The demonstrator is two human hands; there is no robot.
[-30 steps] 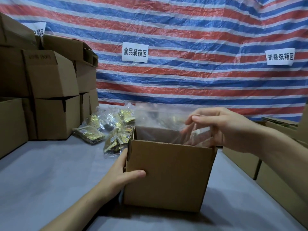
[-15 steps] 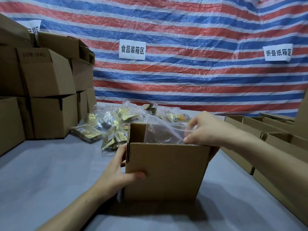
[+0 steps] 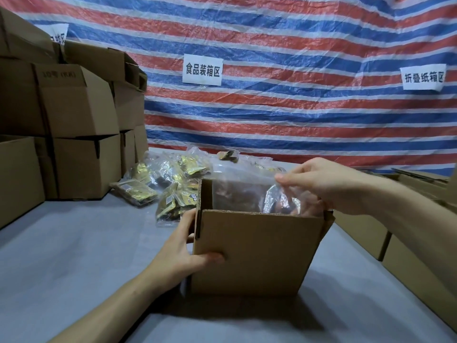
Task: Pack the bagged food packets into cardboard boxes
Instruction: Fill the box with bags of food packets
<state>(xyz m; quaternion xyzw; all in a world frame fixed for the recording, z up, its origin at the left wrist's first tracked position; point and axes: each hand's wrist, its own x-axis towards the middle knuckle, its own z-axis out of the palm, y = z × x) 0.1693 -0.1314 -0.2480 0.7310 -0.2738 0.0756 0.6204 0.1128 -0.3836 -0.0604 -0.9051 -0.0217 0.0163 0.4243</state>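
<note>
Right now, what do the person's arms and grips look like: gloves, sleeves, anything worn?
Both are bare hands. The left grip and right grip have no gloves, and no rings show on the visible fingers. The left forearm and right forearm are uncovered out to the frame edge: no sleeve, watch, band, cable or marking in view.
</note>
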